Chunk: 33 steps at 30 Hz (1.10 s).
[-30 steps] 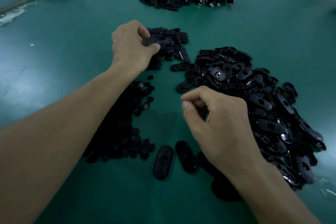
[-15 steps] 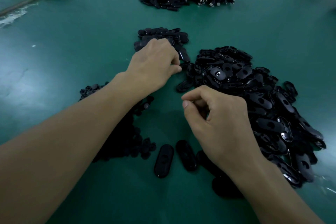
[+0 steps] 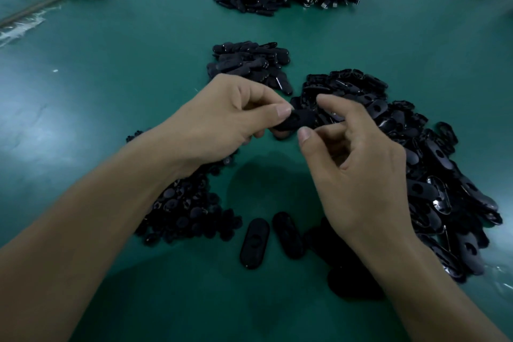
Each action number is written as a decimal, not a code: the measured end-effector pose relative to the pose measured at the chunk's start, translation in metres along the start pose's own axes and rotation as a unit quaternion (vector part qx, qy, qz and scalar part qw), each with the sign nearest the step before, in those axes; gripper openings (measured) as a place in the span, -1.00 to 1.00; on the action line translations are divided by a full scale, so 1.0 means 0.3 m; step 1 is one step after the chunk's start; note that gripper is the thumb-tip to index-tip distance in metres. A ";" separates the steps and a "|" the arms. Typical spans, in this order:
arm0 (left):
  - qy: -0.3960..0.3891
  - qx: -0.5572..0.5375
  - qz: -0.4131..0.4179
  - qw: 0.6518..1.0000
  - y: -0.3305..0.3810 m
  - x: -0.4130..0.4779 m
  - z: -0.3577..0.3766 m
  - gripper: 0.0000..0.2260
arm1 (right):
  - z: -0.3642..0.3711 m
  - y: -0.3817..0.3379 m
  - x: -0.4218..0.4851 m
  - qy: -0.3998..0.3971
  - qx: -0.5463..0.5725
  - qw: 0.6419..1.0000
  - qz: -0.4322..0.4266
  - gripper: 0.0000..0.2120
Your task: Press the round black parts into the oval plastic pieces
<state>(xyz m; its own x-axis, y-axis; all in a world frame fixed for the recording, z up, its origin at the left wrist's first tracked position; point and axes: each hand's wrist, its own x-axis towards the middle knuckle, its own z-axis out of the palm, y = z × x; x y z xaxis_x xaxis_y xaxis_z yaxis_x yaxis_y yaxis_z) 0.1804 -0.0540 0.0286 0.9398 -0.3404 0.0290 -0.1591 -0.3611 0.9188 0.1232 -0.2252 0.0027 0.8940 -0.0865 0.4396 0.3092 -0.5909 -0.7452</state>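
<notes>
Seen from the head camera, above a green table (image 3: 111, 78), the left hand (image 3: 222, 122) pinches one end of a black oval plastic piece (image 3: 295, 119) between thumb and fingers, while the right hand (image 3: 358, 175) closes its curled thumb and forefinger on the other end, between a heap of round black parts (image 3: 183, 211) and a pile of oval pieces (image 3: 422, 164).

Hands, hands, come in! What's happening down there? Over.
Left hand pinches oval piece, held up. Right hand pinches its other end. Round parts heap lies below left wrist. Nothing blocking.
</notes>
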 end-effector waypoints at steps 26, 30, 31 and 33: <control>0.239 -0.108 0.021 0.965 -0.040 0.010 -0.018 -0.86 | 0.035 -0.031 0.004 -0.259 -0.196 0.943 -0.074 -0.60; 0.250 -0.104 0.016 0.963 -0.040 0.013 -0.019 -0.84 | 0.054 -0.069 0.013 -0.309 -0.261 0.908 -0.105 -0.56; 0.251 -0.098 0.019 0.963 -0.038 0.015 -0.020 -0.83 | 0.055 -0.074 0.015 -0.316 -0.266 0.905 -0.105 -0.56; 0.253 -0.083 0.025 0.964 -0.037 0.017 -0.021 -0.83 | 0.057 -0.078 0.019 -0.323 -0.268 0.902 -0.104 -0.58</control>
<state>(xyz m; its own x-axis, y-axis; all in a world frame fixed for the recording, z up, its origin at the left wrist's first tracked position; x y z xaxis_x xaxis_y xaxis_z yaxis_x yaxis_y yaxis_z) 0.1889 -0.0463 0.0211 0.9662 0.1276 0.2239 -0.1967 -0.1963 0.9606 0.1264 -0.1981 0.0140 0.8903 0.4544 0.0296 0.4464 -0.8580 -0.2541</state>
